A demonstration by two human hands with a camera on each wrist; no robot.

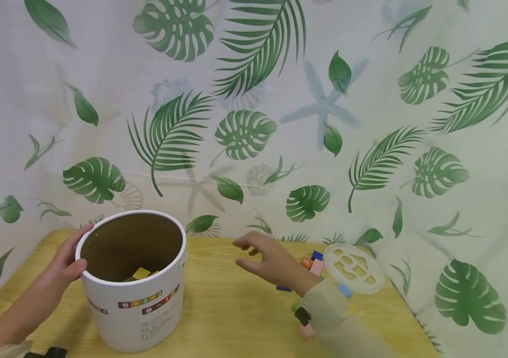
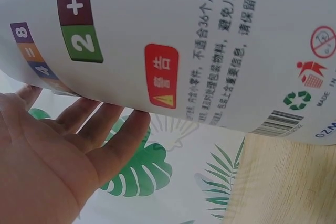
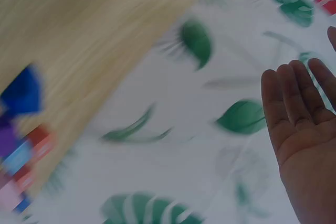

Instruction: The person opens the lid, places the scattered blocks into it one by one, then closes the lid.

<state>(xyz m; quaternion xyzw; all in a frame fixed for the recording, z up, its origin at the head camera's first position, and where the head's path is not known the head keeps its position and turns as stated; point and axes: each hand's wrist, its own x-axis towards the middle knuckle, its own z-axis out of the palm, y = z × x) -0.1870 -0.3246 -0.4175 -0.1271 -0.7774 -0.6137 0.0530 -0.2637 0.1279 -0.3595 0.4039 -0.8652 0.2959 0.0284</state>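
On the near left of the wooden table point(image 1: 236, 308) I see the white bucket point(image 1: 135, 293) upright, my left hand point(image 1: 63, 263) resting on its rim and wall, fingers point(image 2: 113, 140) straight and close together. Farther right, my right hand point(image 1: 272, 261) hovers empty, fingers point(image 3: 294, 98) straight, just before the coloured blocks point(image 1: 312, 263). Beyond them lies the sorter lid point(image 1: 354, 268), backed by the leaf-print curtain point(image 1: 370, 124).

White bucket point(image 1: 133, 303), green-leafed curtain point(image 1: 415, 149)
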